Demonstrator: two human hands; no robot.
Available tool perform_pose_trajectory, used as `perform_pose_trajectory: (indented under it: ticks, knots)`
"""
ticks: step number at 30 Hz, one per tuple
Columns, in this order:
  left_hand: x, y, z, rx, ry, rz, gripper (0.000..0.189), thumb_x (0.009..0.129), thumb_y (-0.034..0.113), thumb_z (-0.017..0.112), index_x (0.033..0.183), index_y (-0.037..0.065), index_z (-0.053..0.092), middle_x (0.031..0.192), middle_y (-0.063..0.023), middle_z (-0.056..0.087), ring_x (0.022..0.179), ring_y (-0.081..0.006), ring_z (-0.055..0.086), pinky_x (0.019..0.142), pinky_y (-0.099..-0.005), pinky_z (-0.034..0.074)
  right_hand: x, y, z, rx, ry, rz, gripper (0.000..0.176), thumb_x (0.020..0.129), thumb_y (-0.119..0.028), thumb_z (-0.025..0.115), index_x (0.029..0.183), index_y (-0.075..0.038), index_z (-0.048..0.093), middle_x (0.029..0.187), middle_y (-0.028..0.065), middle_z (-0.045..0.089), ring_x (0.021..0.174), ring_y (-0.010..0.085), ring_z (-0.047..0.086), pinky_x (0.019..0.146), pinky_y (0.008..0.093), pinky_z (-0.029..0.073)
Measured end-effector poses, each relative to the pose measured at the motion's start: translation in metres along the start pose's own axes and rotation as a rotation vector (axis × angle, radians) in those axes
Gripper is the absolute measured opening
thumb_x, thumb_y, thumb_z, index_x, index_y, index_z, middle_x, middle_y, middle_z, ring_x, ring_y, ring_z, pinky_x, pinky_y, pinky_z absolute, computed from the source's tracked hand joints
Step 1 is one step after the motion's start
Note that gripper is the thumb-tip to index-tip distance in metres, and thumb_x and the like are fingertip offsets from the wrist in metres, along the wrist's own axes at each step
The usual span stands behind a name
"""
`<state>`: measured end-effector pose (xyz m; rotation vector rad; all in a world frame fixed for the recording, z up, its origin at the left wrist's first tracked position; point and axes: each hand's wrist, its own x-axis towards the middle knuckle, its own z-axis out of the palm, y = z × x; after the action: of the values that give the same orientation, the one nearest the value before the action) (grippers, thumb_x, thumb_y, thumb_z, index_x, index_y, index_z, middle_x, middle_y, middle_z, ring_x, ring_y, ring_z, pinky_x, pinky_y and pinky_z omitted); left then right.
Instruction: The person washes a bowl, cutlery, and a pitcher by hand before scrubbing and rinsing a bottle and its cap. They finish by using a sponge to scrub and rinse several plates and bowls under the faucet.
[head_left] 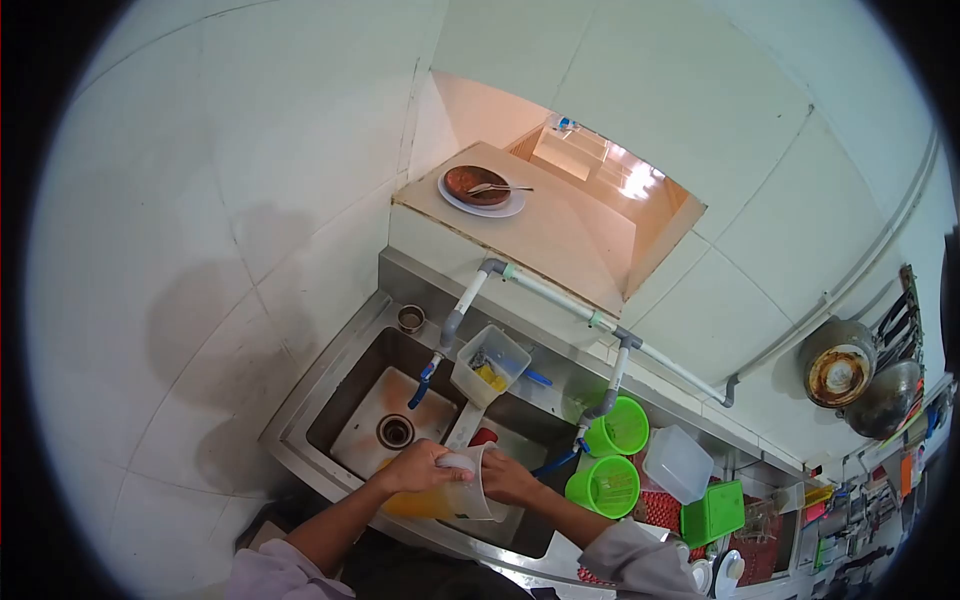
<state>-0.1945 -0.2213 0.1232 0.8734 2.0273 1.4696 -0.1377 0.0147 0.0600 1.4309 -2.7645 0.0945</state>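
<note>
A clear plastic jug (470,497) is held tilted on its side over the front edge of the double sink, its lower part looking yellow-orange. My left hand (412,468) is closed round the jug's pale handle (456,461). At the mouth end, my right hand (510,480) curls its fingers at the rim, and the fingertips are partly hidden. Just behind the jug, a small red thing (484,437) shows in the right basin. Both hands are in front of the divider between the left basin (372,425) and the right one.
A clear tub (491,366) with a yellow sponge stands behind the divider. Taps (424,375) overhang the basins. Green baskets (610,487), a clear box (679,464) and a green box (712,514) lie to the right. A plate with a brown dish (478,187) rests on the ledge; pans (838,362) hang at right.
</note>
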Motion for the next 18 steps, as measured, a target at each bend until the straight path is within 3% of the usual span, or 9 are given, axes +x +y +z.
perform_pose_trajectory:
  ticks: [1, 3, 6, 9, 10, 12, 16, 18]
  knots:
    - [0.003, -0.003, -0.001, -0.069, -0.046, -0.054, 0.048, 0.074, 0.045, 0.076, 0.084, -0.001, 0.069, 0.070, -0.0171, 0.065, 0.066, -0.0259, 0.066, 0.064, -0.0323, 0.049, 0.011, -0.004, 0.002, 0.227, 0.074, 0.113, 0.036, 0.073, -0.017, 0.067, 0.108, -0.009, 0.063, 0.115, 0.0103, 0.060, 0.113, 0.0322, 0.053, 0.096, 0.0398, 0.042]
    - [0.007, -0.005, 0.002, 0.007, -0.098, -0.074, 0.044, 0.075, 0.044, 0.074, 0.084, 0.001, 0.069, 0.073, -0.0173, 0.066, 0.069, -0.0288, 0.066, 0.066, -0.0343, 0.050, 0.028, -0.009, 0.003, 0.859, 0.016, 0.454, 0.033, 0.077, -0.014, 0.064, 0.109, -0.007, 0.061, 0.116, 0.0160, 0.058, 0.107, 0.0370, 0.055, 0.089, 0.0427, 0.045]
    - [0.001, -0.003, 0.002, 0.197, -0.031, 0.032, 0.040, 0.075, 0.041, 0.073, 0.083, 0.002, 0.069, 0.076, -0.0152, 0.068, 0.071, -0.0328, 0.065, 0.066, -0.0383, 0.050, 0.028, -0.008, 0.028, 0.793, 0.134, 0.427, 0.037, 0.080, -0.017, 0.064, 0.115, -0.005, 0.057, 0.115, 0.0175, 0.059, 0.108, 0.0344, 0.056, 0.093, 0.0412, 0.044]
    - [-0.011, -0.020, 0.004, 0.626, 0.283, 0.410, 0.017, 0.065, 0.026, 0.072, 0.078, 0.014, 0.070, 0.068, -0.0057, 0.066, 0.063, -0.0258, 0.063, 0.061, -0.0393, 0.046, 0.050, -0.016, -0.010, 1.068, 0.093, 0.492, 0.040, 0.081, -0.019, 0.065, 0.118, -0.005, 0.056, 0.113, 0.0158, 0.060, 0.111, 0.0288, 0.056, 0.096, 0.0399, 0.043]
    - [-0.013, -0.028, 0.005, 0.599, 0.285, 0.377, 0.017, 0.065, 0.026, 0.072, 0.078, 0.014, 0.070, 0.068, -0.0057, 0.066, 0.063, -0.0258, 0.063, 0.061, -0.0393, 0.046, 0.050, -0.015, -0.009, 1.092, 0.056, 0.499, 0.040, 0.081, -0.019, 0.065, 0.118, -0.005, 0.056, 0.113, 0.0158, 0.060, 0.111, 0.0288, 0.056, 0.096, 0.0399, 0.043]
    - [-0.019, -0.044, 0.009, 0.681, 0.260, 0.527, 0.019, 0.060, 0.022, 0.071, 0.079, 0.020, 0.069, 0.064, 0.0008, 0.063, 0.059, -0.0181, 0.061, 0.060, -0.0336, 0.044, 0.045, -0.018, 0.000, 1.326, -0.116, 0.685, 0.043, 0.081, -0.022, 0.066, 0.118, -0.003, 0.055, 0.112, 0.0137, 0.060, 0.110, 0.0238, 0.056, 0.096, 0.0394, 0.043]
    - [-0.033, -0.047, 0.048, 0.526, 0.283, 0.606, 0.021, 0.060, 0.021, 0.072, 0.081, 0.020, 0.068, 0.065, 0.0042, 0.063, 0.059, -0.0146, 0.060, 0.061, -0.0304, 0.042, 0.076, -0.025, 0.042, 1.236, -0.113, 0.684, 0.042, 0.082, -0.022, 0.065, 0.118, -0.003, 0.055, 0.112, 0.0138, 0.060, 0.109, 0.0248, 0.056, 0.095, 0.0397, 0.043]
    - [-0.037, -0.048, 0.067, 0.478, 0.279, 0.834, 0.021, 0.062, 0.019, 0.071, 0.083, 0.019, 0.067, 0.066, 0.0045, 0.063, 0.060, -0.0142, 0.060, 0.061, -0.0309, 0.042, 0.064, -0.046, 0.065, 1.189, -0.120, 0.654, 0.041, 0.082, -0.021, 0.064, 0.119, -0.004, 0.055, 0.111, 0.0138, 0.060, 0.108, 0.0254, 0.056, 0.095, 0.0399, 0.043]
